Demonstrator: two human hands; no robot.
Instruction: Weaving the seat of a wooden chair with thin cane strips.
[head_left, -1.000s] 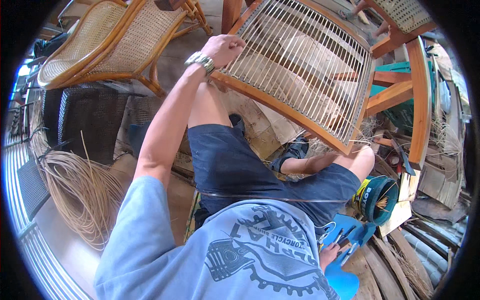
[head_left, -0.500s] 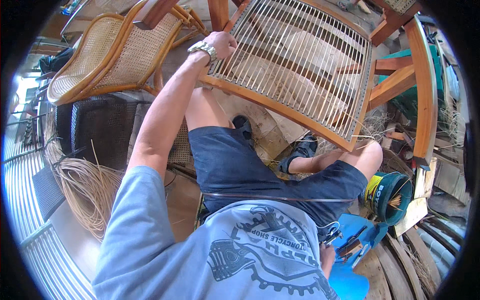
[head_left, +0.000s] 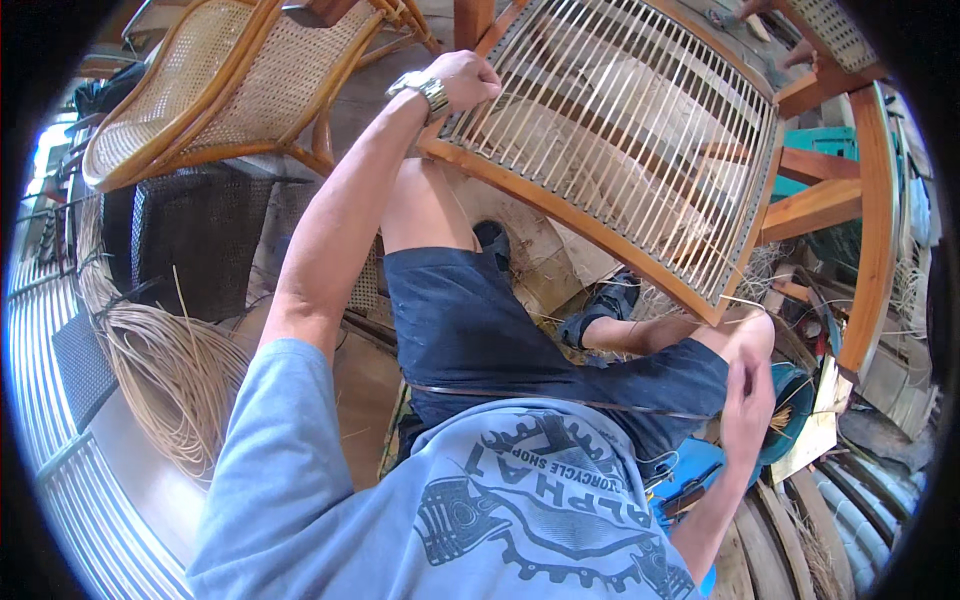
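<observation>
My left hand (head_left: 470, 82) is closed at the upper left of a wooden chair frame (head_left: 570, 215), which is strung with many parallel pale cane strands (head_left: 620, 150); what its fingertips hold is hidden. A loose strand (head_left: 745, 300) sticks out at the frame’s lower right corner. Below that corner, my right hand (head_left: 748, 390) is beside my right knee, over a teal bucket (head_left: 788, 400) of short sticks; it is blurred, and any held item is unclear. A blue tool holder (head_left: 685, 465) lies partly behind my right forearm.
A rattan chair with woven cane (head_left: 260, 100) stands upper left. A coiled cane bundle (head_left: 170, 380) and dark mesh panels (head_left: 170, 240) lie left, beside ribbed metal (head_left: 40, 380). Wooden chair legs (head_left: 865, 230), a teal crate (head_left: 820, 140) and scrap boards (head_left: 800, 520) are at right.
My right hand has risen from the blue tool holder to beside the knee, over the bucket. My left hand has moved slightly up and right, staying at the frame’s upper left.
</observation>
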